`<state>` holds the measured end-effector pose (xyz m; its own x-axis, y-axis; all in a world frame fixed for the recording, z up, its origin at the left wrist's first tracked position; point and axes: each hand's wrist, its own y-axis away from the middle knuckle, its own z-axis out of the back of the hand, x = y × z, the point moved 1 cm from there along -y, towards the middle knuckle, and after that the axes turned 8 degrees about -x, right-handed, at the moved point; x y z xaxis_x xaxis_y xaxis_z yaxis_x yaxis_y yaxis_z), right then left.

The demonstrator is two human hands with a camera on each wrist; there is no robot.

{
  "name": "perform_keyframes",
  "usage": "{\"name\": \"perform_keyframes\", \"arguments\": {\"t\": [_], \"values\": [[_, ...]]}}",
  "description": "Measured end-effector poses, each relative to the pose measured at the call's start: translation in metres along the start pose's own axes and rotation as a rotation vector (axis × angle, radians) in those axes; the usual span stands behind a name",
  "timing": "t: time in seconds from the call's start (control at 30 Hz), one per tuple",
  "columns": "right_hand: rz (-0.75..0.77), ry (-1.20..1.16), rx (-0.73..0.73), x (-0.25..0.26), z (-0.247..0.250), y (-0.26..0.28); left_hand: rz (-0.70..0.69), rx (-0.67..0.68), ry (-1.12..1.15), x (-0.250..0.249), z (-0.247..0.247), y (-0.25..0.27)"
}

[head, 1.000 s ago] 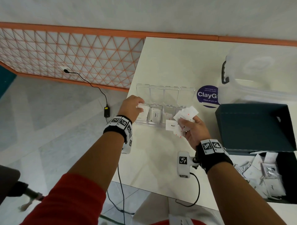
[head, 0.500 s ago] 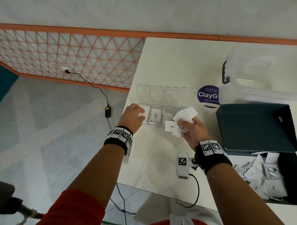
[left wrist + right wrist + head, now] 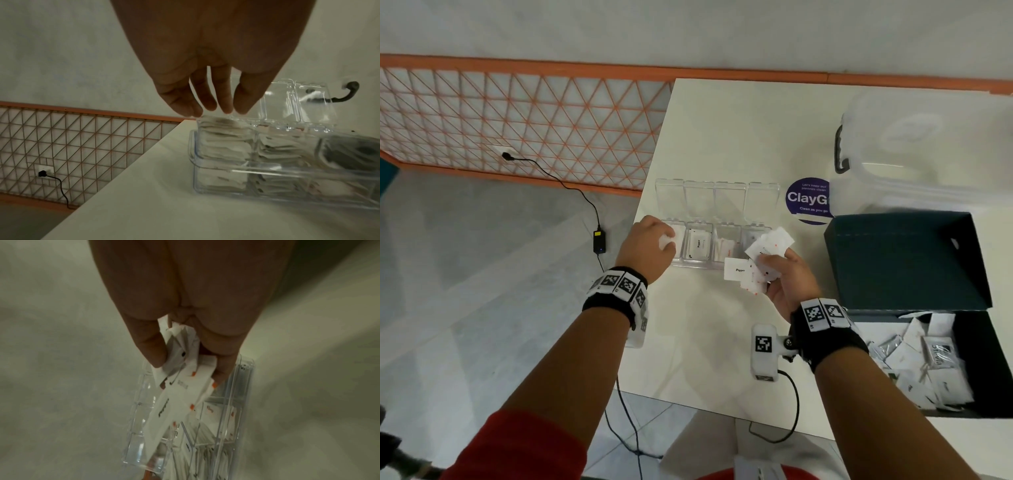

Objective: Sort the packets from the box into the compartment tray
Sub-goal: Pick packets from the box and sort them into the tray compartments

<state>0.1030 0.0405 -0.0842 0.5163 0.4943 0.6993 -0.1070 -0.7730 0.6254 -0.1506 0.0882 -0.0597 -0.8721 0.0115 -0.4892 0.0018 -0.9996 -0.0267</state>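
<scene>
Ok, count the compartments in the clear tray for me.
4, side by side in one row in the clear tray: the leftmost under the left hand, two in the middle, the rightmost partly hidden behind the packets in the right hand.

Each wrist carries a black band (image 3: 608,306) faced with white square tiles printed with black fiducial patterns; the right wrist band (image 3: 828,337) matches. A white camera module (image 3: 764,353) bearing one such marker is bracketed to the right band, with a black cable (image 3: 792,411) trailing from it. The left upper arm wears a red sleeve (image 3: 517,448).
</scene>
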Motion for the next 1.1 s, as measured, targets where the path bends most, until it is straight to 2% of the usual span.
{"name": "perform_keyframes", "arguments": {"t": [0.1,0.17,0.2,0.3,0.37,0.7,0.83,1.0,1.1], "values": [[-0.011,-0.021,0.008,0.001,-0.001,0.001,-0.021,-0.162,0.076,-0.011,0.007,0.005],[-0.005,-0.008,0.025,0.000,-0.006,0.002,-0.008,-0.173,0.189,-0.026,0.009,0.010],[-0.001,0.002,0.036,0.000,-0.009,0.003,0.009,-0.116,0.253,-0.035,0.009,0.013],[0.006,0.007,0.048,-0.001,-0.018,0.005,0.072,0.185,0.312,-0.061,0.000,0.022],[0.015,-0.006,0.057,0.000,-0.022,0.004,0.085,0.275,0.317,-0.069,-0.008,0.026],[0.020,-0.020,0.066,0.002,-0.015,0.003,0.282,0.101,0.569,-0.055,-0.002,0.017],[0.014,-0.029,0.044,0.003,-0.014,0.000,0.296,0.055,0.578,-0.045,0.000,0.014],[0.021,-0.049,0.041,0.005,-0.014,-0.003,0.326,-0.084,0.529,-0.035,0.003,0.008],[0.023,-0.042,0.040,0.006,-0.016,-0.004,0.335,-0.073,0.463,-0.033,0.001,0.003]]}}
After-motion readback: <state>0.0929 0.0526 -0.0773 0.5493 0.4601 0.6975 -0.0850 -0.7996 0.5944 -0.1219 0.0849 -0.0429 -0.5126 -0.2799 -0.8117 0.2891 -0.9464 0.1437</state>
